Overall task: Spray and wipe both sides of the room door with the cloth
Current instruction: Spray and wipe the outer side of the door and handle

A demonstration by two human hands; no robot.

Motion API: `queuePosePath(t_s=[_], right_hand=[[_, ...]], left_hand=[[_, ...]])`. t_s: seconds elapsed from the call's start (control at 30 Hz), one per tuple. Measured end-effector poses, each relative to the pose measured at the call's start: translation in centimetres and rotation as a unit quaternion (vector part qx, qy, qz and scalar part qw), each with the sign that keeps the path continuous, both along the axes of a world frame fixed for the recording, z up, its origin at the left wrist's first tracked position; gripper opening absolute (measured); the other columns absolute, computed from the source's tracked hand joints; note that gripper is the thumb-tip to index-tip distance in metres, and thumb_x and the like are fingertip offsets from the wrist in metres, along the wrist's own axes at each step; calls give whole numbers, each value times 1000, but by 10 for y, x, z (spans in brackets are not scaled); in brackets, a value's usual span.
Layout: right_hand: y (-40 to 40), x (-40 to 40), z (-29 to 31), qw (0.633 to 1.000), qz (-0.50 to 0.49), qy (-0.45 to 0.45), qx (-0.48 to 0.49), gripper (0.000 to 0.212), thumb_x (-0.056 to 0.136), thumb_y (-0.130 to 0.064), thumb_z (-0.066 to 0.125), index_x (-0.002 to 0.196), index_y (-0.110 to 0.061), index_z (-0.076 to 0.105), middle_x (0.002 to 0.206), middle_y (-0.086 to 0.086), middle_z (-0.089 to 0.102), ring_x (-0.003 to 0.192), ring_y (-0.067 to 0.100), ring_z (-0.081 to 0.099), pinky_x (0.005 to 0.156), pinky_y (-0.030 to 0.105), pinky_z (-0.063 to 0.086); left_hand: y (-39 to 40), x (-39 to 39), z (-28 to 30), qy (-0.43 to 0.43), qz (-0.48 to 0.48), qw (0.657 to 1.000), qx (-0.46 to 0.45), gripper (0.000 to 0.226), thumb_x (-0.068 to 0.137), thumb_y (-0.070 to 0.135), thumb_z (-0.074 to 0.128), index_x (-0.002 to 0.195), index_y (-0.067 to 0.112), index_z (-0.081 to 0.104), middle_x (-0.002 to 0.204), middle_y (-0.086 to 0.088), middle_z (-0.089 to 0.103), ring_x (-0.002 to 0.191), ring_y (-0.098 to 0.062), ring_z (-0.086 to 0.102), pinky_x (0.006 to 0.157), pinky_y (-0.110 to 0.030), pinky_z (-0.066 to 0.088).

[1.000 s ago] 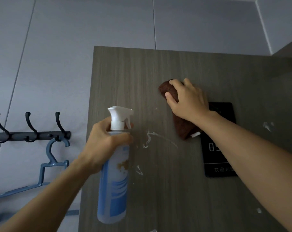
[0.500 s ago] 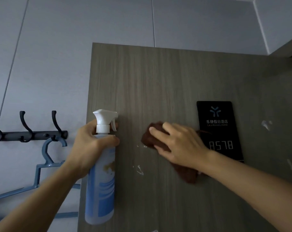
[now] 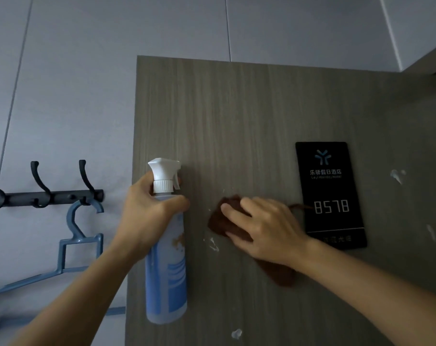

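Observation:
The grey wood-grain door [image 3: 236, 116] fills the middle and right of the view. My left hand [image 3: 147, 216] grips the neck of a blue spray bottle [image 3: 167, 270] with a white trigger head, held upright against the door's left edge. My right hand [image 3: 264, 231] presses a brown cloth [image 3: 221, 218] flat on the door, fingers straight; the cloth's tail hangs out below my wrist. White foam spots [image 3: 214, 244] sit just below the cloth, and others lie at the right and bottom of the door.
A black room-number plate [image 3: 330, 196] reading 8578 is fixed to the door right of my right hand. On the grey wall to the left, a black hook rail [image 3: 44, 197] carries a blue hanger [image 3: 79, 240]. The door frame corner shows at the upper right.
My right hand has wiped the cloth down and to the left, from beside the plate's top to the foam streak, which is now mostly gone. The bottle has stayed almost still.

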State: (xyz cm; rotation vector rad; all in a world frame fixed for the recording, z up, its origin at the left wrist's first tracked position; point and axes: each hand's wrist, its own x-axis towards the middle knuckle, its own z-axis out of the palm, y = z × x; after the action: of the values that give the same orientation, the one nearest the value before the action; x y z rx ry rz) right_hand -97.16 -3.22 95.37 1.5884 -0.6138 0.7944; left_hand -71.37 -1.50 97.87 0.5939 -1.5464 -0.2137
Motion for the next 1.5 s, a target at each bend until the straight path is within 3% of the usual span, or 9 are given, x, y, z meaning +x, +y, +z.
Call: queuePosePath(t_s=[0.07,0.3,0.5,0.6,0.77,0.97,1.17,1.37,1.5], right_hand=[[-2,-8,11,1000,-16,-1,2,48,94,-48,62,131,-17,66,93,5,59,74,26,62,54,36,51],[0,-8,80,967,-29,-250,-47,45,96,-47,61,133,-22,61,102,9,62,76,35,66,55,31,43],[2,-8,-10,1000,2,-27,-7,45,93,-44,67,129,-17,69,91,4,61,73,27,64,56,38,54],[4,-11,34,995,-17,-93,-21,44,95,-46,61,130,-20,65,94,6,62,73,32,66,53,37,52],[2,7,94,971,-9,-234,-43,39,94,-46,64,126,-23,64,101,6,65,78,36,68,58,31,41],[4,12,13,1000,7,7,11,48,89,-43,72,129,-17,68,92,3,62,71,24,63,54,33,51],[1,15,76,976,34,-213,-15,39,91,-43,68,124,-22,66,98,4,65,76,33,68,60,38,55],[6,17,7,999,13,14,31,47,88,-42,73,128,-18,69,92,2,62,73,25,64,54,32,48],[7,13,55,996,8,-83,18,42,90,-45,66,127,-24,66,96,2,63,80,30,67,59,37,54]], left_hand=[[0,1,-1,9,-6,1000,1,33,73,18,84,97,9,63,78,-13,67,64,-26,67,53,-25,56],[-3,3,-2,3,-9,1000,4,27,82,4,80,101,10,62,79,-12,68,60,-16,66,53,-22,57],[-5,4,-2,1,-14,1000,1,31,79,14,83,102,11,63,81,-11,69,69,-28,70,56,-26,58],[-6,4,-3,2,-15,1000,1,36,71,23,81,100,12,63,78,-9,68,65,-22,68,57,-28,58],[-11,4,-3,-3,3,1000,-8,27,81,8,81,101,12,63,78,-8,69,63,-17,68,56,-27,55],[-10,4,-4,-10,11,1000,-24,26,81,10,81,100,15,64,79,-10,69,65,-20,69,58,-30,57],[-11,4,-4,-9,1,1000,-15,30,81,13,83,105,14,64,82,-9,70,68,-22,71,61,-33,58],[-6,4,-4,-9,3,1000,-8,43,67,30,78,105,14,66,83,-11,71,73,-30,71,65,-45,62],[-7,4,-5,-9,5,1000,-3,40,69,26,80,103,12,65,82,-12,71,74,-33,71,64,-46,62]])
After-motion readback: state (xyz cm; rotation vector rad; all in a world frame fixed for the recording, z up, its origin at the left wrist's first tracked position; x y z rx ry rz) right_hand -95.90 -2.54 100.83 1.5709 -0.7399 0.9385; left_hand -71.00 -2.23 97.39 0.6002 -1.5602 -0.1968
